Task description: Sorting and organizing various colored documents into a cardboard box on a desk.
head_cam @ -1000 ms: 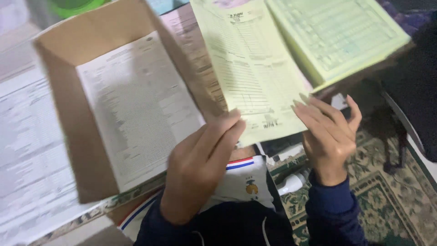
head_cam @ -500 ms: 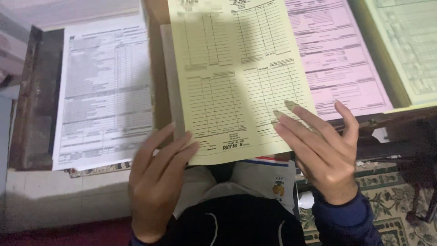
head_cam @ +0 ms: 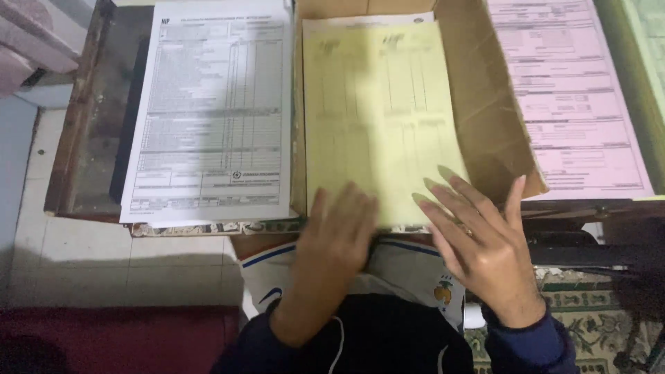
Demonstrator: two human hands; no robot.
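Two hands rest flat, fingers spread, gripping nothing. The left hand (head_cam: 339,235) and right hand (head_cam: 478,239) both press the near edge of one yellow form (head_cam: 377,118), which lies inside an open cardboard box (head_cam: 485,104) on the counter (head_cam: 83,138). One white form (head_cam: 215,111) lies left of the box, one pink form (head_cam: 568,97) right of it.

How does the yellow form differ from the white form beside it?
The yellow form lies inside the open cardboard box; the white form lies outside it on the dark wooden tray. Both hands, the left hand and the right hand, rest at the yellow form's near edge; the white form is untouched. Both are printed table sheets lying flat.
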